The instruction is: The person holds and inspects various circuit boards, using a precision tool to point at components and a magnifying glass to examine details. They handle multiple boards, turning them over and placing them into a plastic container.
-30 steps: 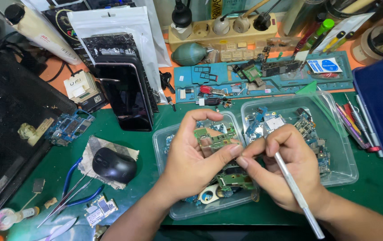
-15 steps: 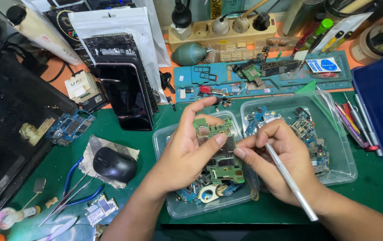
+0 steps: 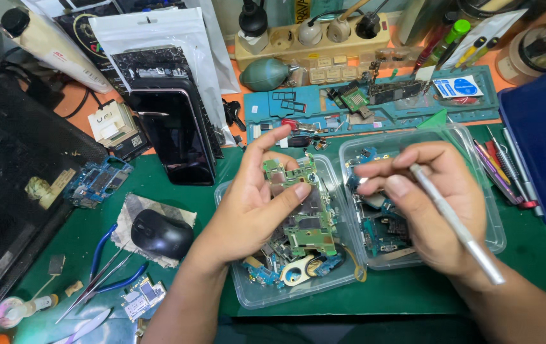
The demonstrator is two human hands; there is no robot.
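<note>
Clear glossy plastic tubs, a smooth metal tool with a dull shine, green matt circuit board, black glossy phone glass, matt green worktop.

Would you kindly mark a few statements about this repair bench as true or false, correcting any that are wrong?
1. The left hand holds a green circuit board. True.
2. The right hand holds a pair of blue pliers. False: it holds a slim metal tool; the blue pliers lie on the green mat, at the left.
3. Both hands are over clear plastic tubs of circuit boards. True.
4. The black mouse sits inside a tub. False: it rests on a cloth on the mat.
5. A dark phone lies left of the tubs. True.
</note>
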